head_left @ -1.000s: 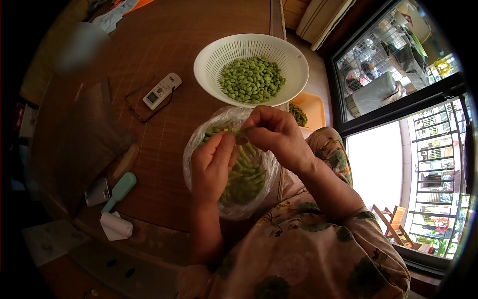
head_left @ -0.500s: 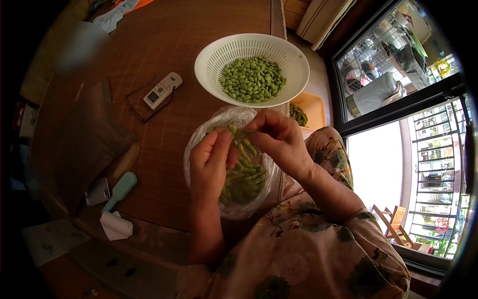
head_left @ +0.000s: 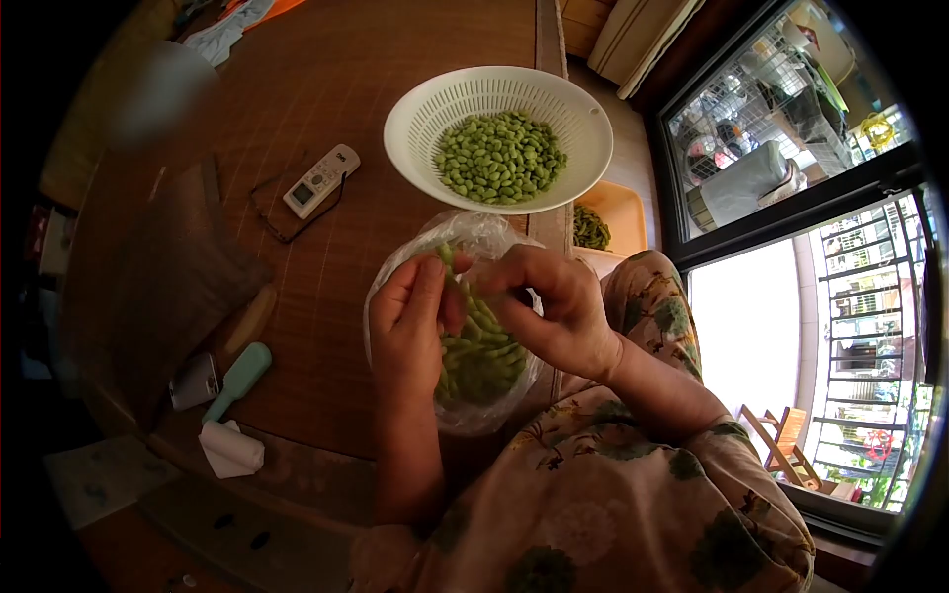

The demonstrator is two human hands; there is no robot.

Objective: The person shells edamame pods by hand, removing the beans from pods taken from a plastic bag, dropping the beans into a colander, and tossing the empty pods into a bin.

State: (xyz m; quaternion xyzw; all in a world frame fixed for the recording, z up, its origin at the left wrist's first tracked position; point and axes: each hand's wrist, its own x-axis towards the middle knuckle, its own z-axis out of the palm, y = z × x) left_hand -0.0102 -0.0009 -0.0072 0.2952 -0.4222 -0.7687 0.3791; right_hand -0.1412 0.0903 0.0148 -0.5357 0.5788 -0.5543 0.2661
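Note:
In the head view, my left hand (head_left: 408,316) pinches a green soybean pod (head_left: 446,255) between thumb and fingers, the pod's tip poking up above them. My right hand (head_left: 559,311) is just to the right, fingers curled and closed; its blurred fingertips hide whatever they grip. Below both hands, a clear plastic bag (head_left: 388,282) lies open with many green pods (head_left: 484,366) inside. Beyond it stands a white colander (head_left: 415,138) with a heap of shelled green beans (head_left: 502,156).
An orange bin (head_left: 630,212) with pod shells sits right of the table edge. On the table (head_left: 326,89) lie a remote (head_left: 321,181), glasses (head_left: 287,235), a mint-green handled object (head_left: 242,376) and a folded white tissue (head_left: 232,450). A glass door stands at right.
My right hand has shifted slightly down, and its fingertips are blurred. My left hand has turned a little, and the pod's tip now shows above its fingers.

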